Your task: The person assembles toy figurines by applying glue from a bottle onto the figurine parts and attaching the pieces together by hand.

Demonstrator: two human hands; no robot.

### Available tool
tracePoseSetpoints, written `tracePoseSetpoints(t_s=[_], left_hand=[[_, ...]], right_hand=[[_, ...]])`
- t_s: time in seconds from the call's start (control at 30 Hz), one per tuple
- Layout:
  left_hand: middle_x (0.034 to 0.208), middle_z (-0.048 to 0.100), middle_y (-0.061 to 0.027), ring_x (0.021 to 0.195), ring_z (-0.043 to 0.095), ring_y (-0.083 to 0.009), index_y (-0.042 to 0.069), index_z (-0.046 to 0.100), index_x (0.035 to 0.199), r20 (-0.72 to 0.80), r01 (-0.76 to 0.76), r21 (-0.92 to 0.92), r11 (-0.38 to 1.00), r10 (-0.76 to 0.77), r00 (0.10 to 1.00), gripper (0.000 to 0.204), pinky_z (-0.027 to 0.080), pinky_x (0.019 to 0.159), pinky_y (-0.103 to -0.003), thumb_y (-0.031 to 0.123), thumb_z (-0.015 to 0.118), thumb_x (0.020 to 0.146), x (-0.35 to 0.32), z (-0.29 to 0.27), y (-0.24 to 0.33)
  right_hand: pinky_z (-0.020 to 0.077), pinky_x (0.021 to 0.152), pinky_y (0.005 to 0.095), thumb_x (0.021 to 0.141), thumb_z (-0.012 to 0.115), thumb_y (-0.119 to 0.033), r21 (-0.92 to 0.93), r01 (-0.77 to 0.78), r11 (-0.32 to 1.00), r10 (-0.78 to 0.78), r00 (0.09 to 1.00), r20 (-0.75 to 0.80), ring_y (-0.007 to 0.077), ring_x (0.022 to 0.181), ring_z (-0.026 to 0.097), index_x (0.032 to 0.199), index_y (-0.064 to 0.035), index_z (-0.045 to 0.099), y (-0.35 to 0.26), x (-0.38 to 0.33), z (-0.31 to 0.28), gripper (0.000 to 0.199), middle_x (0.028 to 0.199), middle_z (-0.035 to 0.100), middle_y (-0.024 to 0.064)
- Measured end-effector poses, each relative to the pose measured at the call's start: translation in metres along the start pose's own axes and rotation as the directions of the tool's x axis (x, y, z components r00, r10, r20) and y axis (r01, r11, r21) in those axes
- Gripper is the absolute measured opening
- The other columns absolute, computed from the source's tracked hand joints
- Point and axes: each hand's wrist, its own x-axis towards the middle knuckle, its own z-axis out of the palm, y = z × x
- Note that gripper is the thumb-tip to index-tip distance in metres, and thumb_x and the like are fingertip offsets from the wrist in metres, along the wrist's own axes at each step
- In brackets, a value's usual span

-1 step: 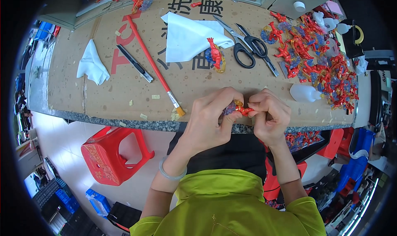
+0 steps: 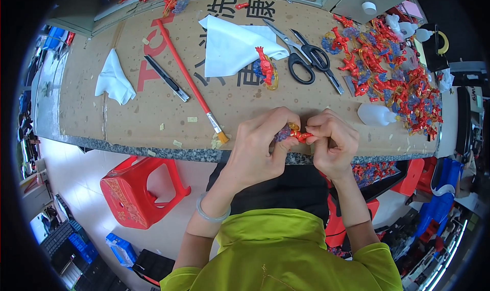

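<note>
A small red toy figurine (image 2: 301, 136) with clear purple and yellow parts is held just above the table's front edge. My left hand (image 2: 258, 150) is closed around its purple and yellow side, and the fingers hide much of it. From the other side, my right hand (image 2: 334, 143) pinches the red end between thumb and fingertips. A similar figurine (image 2: 266, 69) lies farther back, partly against a white cloth (image 2: 224, 48). To the right of my right hand, a white squeeze bottle (image 2: 375, 114) lies on its side.
Black-handled scissors (image 2: 302, 69) and a utility knife (image 2: 332, 77) lie beyond my hands. Leftward are a red-handled brush (image 2: 186, 74), another knife (image 2: 166, 78) and a small cloth (image 2: 115, 78). Many figurines (image 2: 403, 89) are heaped at right. A red stool (image 2: 125, 199) stands below the table's left.
</note>
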Motion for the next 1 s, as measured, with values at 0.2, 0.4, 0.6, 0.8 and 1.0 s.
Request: tracePoseSetpoints(t_s=[0.2, 0.4, 0.6, 0.8, 1.0], left_hand=[[0.080, 0.057, -0.0127, 0.065, 0.057, -0.0311, 0.004, 0.055, 0.094, 0.032, 0.014, 0.010, 1.000, -0.015, 0.999, 0.025, 0.046, 0.059, -0.035, -0.006, 0.064, 0.073, 0.0026, -0.0043, 0.0062], [0.082, 0.058, -0.0130, 0.066, 0.057, -0.0322, 0.003, 0.055, 0.094, 0.029, -0.007, 0.034, 0.999, 0.006, 1.000, 0.023, 0.047, 0.060, -0.035, -0.005, 0.065, 0.074, 0.0004, -0.0037, 0.0038], [0.077, 0.057, -0.0103, 0.062, 0.057, -0.0260, 0.002, 0.057, 0.091, 0.005, -0.012, 0.042, 0.999, 0.012, 1.000, 0.016, 0.045, 0.058, -0.030, 0.004, 0.067, 0.078, 0.0011, -0.0001, 0.0006], [0.082, 0.057, -0.0128, 0.068, 0.057, -0.0334, 0.003, 0.055, 0.093, 0.035, -0.005, 0.043, 0.999, 0.004, 0.999, 0.021, 0.048, 0.061, -0.034, -0.004, 0.065, 0.075, 0.0031, -0.0024, 0.0050], [0.082, 0.057, -0.0130, 0.068, 0.057, -0.0334, 0.002, 0.055, 0.093, 0.030, -0.005, 0.038, 0.999, 0.003, 1.000, 0.021, 0.048, 0.061, -0.034, -0.003, 0.065, 0.075, 0.0015, -0.0026, 0.0032]], right_hand=[[0.0467, 0.055, 0.0306, 0.056, 0.058, 0.018, 0.028, 0.002, 1.000, -0.001, 1.000, -0.012, 0.0269, 0.059, 0.060, 0.070, 0.0044, 0.059, -0.0002, 0.0028, -0.0029, 0.019, 0.068, 0.061, 0.0132], [0.0464, 0.054, 0.0305, 0.058, 0.062, 0.017, 0.058, 0.000, 0.998, 0.001, 1.000, -0.025, 0.0250, 0.058, 0.060, 0.072, 0.0041, 0.061, 0.0008, 0.0005, -0.0025, 0.019, 0.068, 0.063, 0.0126], [0.0463, 0.054, 0.0303, 0.059, 0.065, 0.016, 0.061, 0.009, 0.998, -0.008, 1.000, -0.022, 0.0243, 0.057, 0.059, 0.072, 0.0035, 0.062, 0.0028, 0.0007, -0.0042, 0.019, 0.069, 0.064, 0.0123], [0.0464, 0.054, 0.0299, 0.060, 0.066, 0.015, 0.062, 0.007, 0.998, -0.005, 1.000, -0.024, 0.0240, 0.057, 0.060, 0.073, 0.0037, 0.062, 0.0032, 0.0010, -0.0060, 0.017, 0.068, 0.064, 0.0122], [0.0470, 0.054, 0.0297, 0.061, 0.066, 0.014, 0.079, -0.017, 0.997, 0.018, 1.000, -0.011, 0.0237, 0.057, 0.060, 0.074, 0.0040, 0.063, 0.0022, 0.0001, -0.0055, 0.016, 0.069, 0.064, 0.0125]])
